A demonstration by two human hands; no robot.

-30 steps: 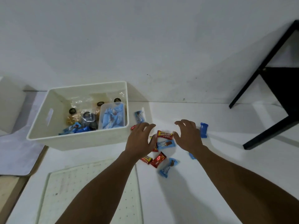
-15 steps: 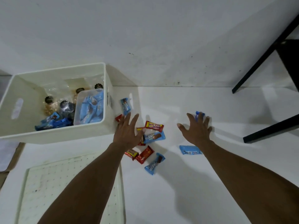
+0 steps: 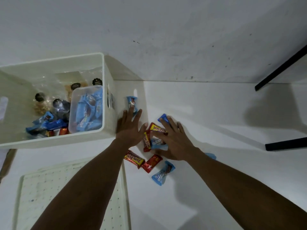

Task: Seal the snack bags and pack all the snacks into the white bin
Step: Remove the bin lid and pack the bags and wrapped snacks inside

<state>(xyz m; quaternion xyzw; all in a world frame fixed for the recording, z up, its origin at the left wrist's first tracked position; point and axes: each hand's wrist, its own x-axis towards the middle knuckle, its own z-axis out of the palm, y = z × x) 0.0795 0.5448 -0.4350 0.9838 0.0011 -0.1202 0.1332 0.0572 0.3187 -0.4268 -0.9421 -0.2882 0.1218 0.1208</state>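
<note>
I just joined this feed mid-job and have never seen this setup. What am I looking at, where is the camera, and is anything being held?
There is no machine here. A person works with two bare hands, and the one picture comes from a camera worn on their head, looking down. The left hand and right hand lie flat, fingers straight, among loose wrapped snacks on the white surface. Neither hand grips anything. Nearer the camera lie a red beng-beng bar and a blue packet. On the left stands the white bin, which holds bagged snacks and a clear tub of blue packets. A perforated board lies at bottom left.
</note>
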